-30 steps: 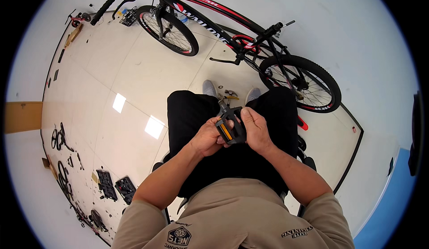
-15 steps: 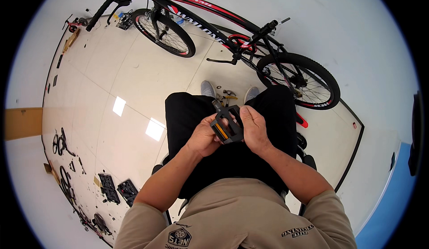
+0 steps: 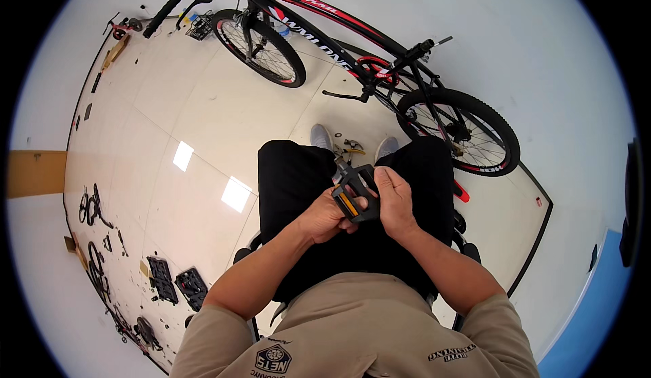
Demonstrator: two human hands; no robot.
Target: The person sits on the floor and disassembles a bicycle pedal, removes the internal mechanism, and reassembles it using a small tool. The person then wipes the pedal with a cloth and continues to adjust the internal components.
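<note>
Between my two hands, above my lap, is a black bicycle pedal (image 3: 367,210) with an orange reflector along its left side and its axle end pointing away from me. My left hand (image 3: 324,216) grips the pedal's left side, with a finger reaching into the gap in its frame. Around the right edge my right hand (image 3: 397,200) is closed, thumb on top. Beyond my knees leans a black and red bicycle (image 3: 325,41) with a bare crank arm (image 3: 344,96) on the near side. Tools with yellow handles (image 3: 352,149) lie between my shoes.
Two open black tool cases (image 3: 163,280) lie on the tiled floor to my left, among scattered small parts. More bicycle parts (image 3: 93,207) line the left wall. A red saddle (image 3: 461,192) is partly hidden by my right knee. A wire basket (image 3: 200,27) sits near the front wheel.
The pedal has shifted slightly right in my hands. A left finger now pokes through its frame, where the hand was flatter against its side before. The whole view has moved a little.
</note>
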